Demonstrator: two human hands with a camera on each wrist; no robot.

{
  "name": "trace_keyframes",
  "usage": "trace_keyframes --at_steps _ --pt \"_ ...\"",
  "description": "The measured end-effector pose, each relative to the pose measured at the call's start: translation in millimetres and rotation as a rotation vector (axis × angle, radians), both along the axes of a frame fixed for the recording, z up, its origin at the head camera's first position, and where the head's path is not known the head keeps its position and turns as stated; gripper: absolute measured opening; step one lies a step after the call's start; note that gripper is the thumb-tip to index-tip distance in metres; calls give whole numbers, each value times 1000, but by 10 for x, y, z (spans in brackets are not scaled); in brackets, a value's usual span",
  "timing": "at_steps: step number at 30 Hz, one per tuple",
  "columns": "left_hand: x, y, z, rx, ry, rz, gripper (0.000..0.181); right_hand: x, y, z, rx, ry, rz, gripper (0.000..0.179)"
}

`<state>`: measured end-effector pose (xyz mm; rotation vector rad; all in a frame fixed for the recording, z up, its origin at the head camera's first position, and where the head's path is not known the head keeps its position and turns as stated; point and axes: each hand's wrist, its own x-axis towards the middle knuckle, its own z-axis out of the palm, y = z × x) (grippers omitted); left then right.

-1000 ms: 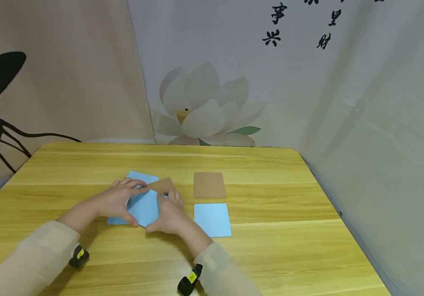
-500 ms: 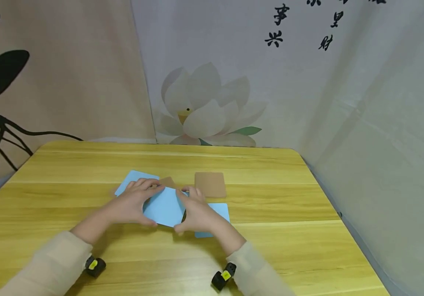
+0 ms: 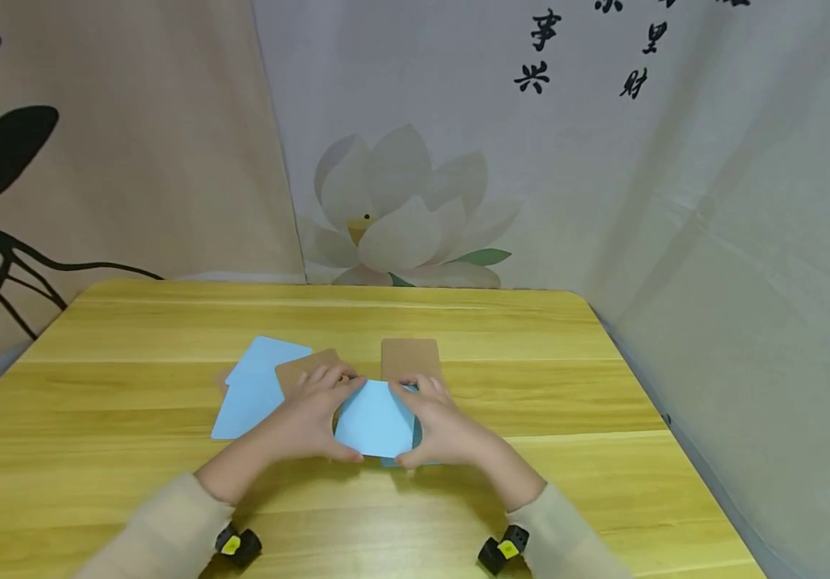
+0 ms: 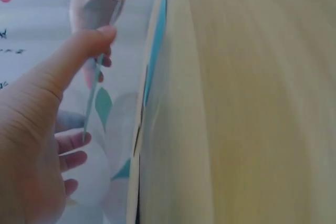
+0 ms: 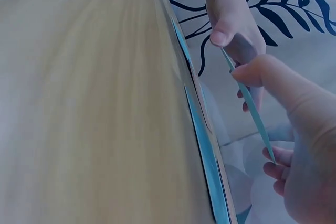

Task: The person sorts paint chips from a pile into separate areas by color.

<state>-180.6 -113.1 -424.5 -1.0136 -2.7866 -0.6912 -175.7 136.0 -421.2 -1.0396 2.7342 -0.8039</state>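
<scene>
A light blue square card point(image 3: 375, 420) is held up over the table between both hands, its edge seen thin and clear of the tabletop in the right wrist view. My left hand point(image 3: 311, 414) grips its left side, thumb at the near edge and fingers at the far edge. On the right side, my right hand point(image 3: 445, 425) grips it the same way. Under the held card lies another blue card point(image 3: 389, 462), mostly hidden. Just behind is a brown card point(image 3: 411, 358), its near part covered by the right hand and the held card.
To the left lie overlapping cards: a blue card point(image 3: 273, 351) at the back, another blue card point(image 3: 241, 408) nearer, and a tilted brown card point(image 3: 302, 371) beside my left hand. The wooden table point(image 3: 567, 482) ends at a fabric backdrop point(image 3: 574, 185).
Both hands have carried the blue card rightward, from over the left cards to above the blue card on the right. The left cards are now uncovered.
</scene>
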Motion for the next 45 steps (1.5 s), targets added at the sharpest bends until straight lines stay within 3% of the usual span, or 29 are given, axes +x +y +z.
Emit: trace_keyframes --at_steps 11,20,33,45 --pt "111 301 -78 -64 -30 6 108 29 373 -39 38 -35 63 101" --pt "104 509 -161 -61 -56 25 107 -29 576 -88 30 -137 72 98" --pt "62 519 -292 -19 -101 26 103 -99 628 -202 47 -128 103 95" --pt "51 500 -315 -4 -129 13 99 -133 666 -274 58 -138 110 91"
